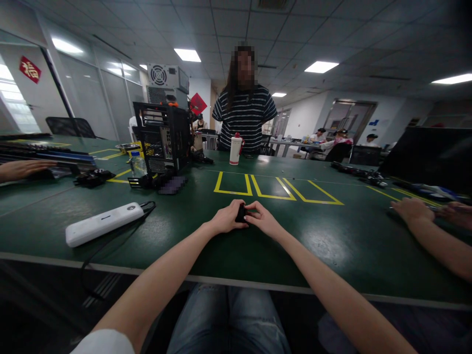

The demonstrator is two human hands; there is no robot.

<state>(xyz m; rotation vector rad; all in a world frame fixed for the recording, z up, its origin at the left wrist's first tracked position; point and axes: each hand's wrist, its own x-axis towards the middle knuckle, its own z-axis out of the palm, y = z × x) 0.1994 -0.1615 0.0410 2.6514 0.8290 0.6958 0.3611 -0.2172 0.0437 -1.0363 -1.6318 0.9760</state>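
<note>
In the head view, a small black object (pixel 241 213) stands between my two hands, close to the green tabletop. My left hand (pixel 229 217) wraps its fingers and thumb around it from the left. From the other side, the thumb and fingertips of my right hand (pixel 262 219) pinch at its right face. Fingers cover most of the object, and its exact kind cannot be made out. Beyond my hands, yellow tape outlines (pixel 273 197) mark the green table (pixel 206 246).
A white power bank-like device (pixel 105 223) with a black cable lies left. Behind it stand an open computer case (pixel 164 137) and a white bottle (pixel 235 150). A person (pixel 244 113) stands opposite. Other people's hands work at the left (pixel 27 169) and right (pixel 415 211).
</note>
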